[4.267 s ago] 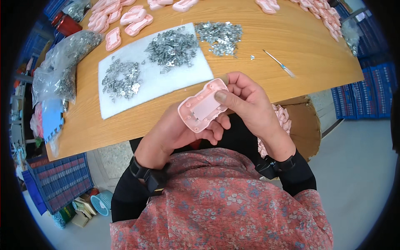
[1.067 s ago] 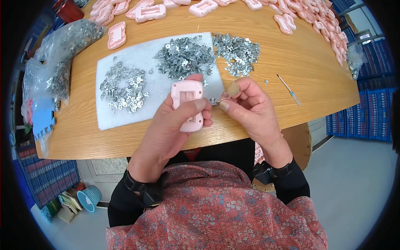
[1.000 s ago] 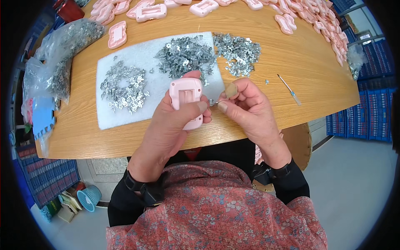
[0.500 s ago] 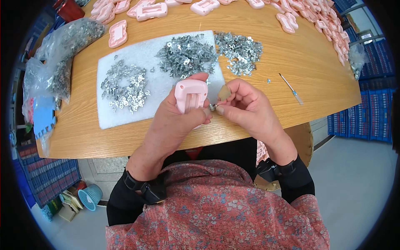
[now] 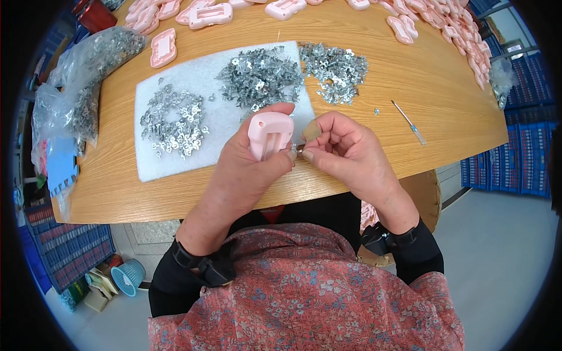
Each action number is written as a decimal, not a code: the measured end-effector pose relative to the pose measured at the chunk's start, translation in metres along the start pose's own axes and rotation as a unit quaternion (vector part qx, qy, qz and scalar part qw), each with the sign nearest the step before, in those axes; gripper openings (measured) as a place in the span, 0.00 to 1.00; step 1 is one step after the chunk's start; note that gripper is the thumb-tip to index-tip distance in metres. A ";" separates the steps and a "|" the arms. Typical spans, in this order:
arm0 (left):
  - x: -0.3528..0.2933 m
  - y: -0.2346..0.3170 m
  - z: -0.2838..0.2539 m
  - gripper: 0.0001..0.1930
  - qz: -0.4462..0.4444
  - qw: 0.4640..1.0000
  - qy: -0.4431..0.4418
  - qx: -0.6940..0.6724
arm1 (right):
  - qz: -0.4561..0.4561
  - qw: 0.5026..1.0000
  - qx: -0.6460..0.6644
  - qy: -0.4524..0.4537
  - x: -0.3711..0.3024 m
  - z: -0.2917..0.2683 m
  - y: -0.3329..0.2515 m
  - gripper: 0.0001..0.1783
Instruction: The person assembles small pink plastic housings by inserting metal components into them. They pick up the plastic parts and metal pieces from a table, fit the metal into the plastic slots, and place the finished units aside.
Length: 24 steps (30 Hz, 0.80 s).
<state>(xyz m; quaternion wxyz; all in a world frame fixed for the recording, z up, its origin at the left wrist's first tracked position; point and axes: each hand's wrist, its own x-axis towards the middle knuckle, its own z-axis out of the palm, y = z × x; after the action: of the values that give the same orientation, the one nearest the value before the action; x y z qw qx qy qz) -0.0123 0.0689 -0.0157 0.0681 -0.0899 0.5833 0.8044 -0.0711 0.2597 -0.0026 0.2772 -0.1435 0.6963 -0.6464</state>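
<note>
Upright in my left hand (image 5: 246, 164) is a pink plastic casing (image 5: 271, 130) with rectangular slots, gripped between thumb and fingers. My right hand (image 5: 354, 152) pinches a tiny metal piece (image 5: 300, 150) against the casing's lower right edge, beside the left thumb. Its exact shape is hidden by the fingertips. A tan finger cover (image 5: 312, 130) sits on a finger of the right hand. Behind the hands, a white foam mat (image 5: 211, 161) carries a pile of flat metal clips (image 5: 175, 123) and a pile of metal springs or contacts (image 5: 260, 76).
Another pile of metal parts (image 5: 336, 70) lies right of the mat. Farther right is a thin screwdriver (image 5: 410, 121). Pink casings (image 5: 433, 29) are heaped along the far edge. Clear bags of metal parts (image 5: 70, 105) stand at left. The wooden table's near edge (image 5: 134, 221) curves before me.
The metal piece in my right fingertips has come slightly nearer the casing. My left hand has tilted the casing a little; both hands keep their grip.
</note>
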 end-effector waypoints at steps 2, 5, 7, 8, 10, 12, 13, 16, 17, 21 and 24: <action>0.000 0.000 0.001 0.31 -0.005 1.000 0.008 0.002 | 0.009 0.999 -0.045 -0.007 -0.002 -0.003 -0.003 0.13; 0.001 0.006 0.000 0.31 -0.063 0.996 0.008 -0.070 | -0.060 0.997 -0.033 0.039 -0.002 -0.001 0.000 0.11; 0.002 0.005 -0.004 0.27 -0.084 0.991 -0.005 -0.102 | -0.098 0.993 0.020 0.056 0.001 0.000 0.002 0.11; 0.003 0.004 -0.007 0.26 -0.095 0.988 -0.012 -0.118 | -0.117 0.990 0.046 0.064 0.003 0.001 0.002 0.11; 0.004 0.002 -0.013 0.25 -0.119 0.967 -0.064 -0.218 | -0.160 0.985 0.023 0.060 0.009 0.003 0.001 0.10; 0.004 0.000 -0.014 0.28 -0.132 0.951 -0.089 -0.266 | -0.191 0.980 -0.019 0.049 0.014 0.005 -0.002 0.10; 0.004 0.000 -0.013 0.29 -0.134 0.951 -0.088 -0.266 | -0.201 0.978 -0.050 0.038 0.016 0.006 -0.006 0.10; 0.005 -0.001 -0.012 0.30 -0.156 0.946 -0.088 -0.271 | -0.217 0.963 -0.158 0.028 0.017 0.012 -0.020 0.09; 0.005 -0.002 -0.012 0.30 -0.165 0.943 -0.088 -0.274 | -0.221 0.955 -0.196 0.029 0.017 0.013 -0.023 0.09; 0.005 -0.007 -0.012 0.29 -0.171 0.941 -0.060 -0.285 | -0.225 0.937 -0.266 0.034 0.022 0.014 -0.020 0.09; 0.004 -0.006 -0.011 0.28 -0.178 0.946 -0.049 -0.268 | -0.214 0.928 -0.301 0.044 0.023 0.017 -0.021 0.09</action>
<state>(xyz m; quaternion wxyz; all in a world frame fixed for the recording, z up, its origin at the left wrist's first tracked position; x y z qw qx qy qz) -0.0145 0.0605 -0.0254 0.2123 -0.1675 0.3169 0.9091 -0.0838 0.2304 0.0129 0.0454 -0.3367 0.8224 -0.4563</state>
